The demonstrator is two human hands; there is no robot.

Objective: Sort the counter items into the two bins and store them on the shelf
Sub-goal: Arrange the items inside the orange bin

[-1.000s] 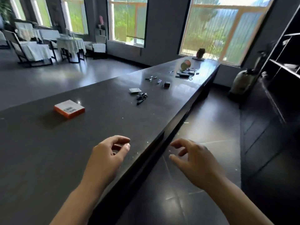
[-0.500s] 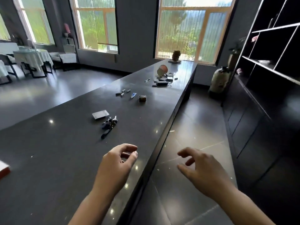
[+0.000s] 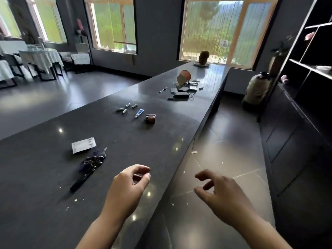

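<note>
Lying on the counter [image 3: 45,177], the keys [image 3: 92,161] sit just beyond the left hand [image 3: 125,189]'s loosely curled, empty fingers [image 3: 142,169].

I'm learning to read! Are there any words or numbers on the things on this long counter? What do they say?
No text here can be read.
White packet: dark printed marks, too blurred to read.
Small blue and white tube: any print is too small to tell.
Small dark box: no readable label.
Batteries: too small to read.
Dark items by the brown pot: no lettering visible.
</note>
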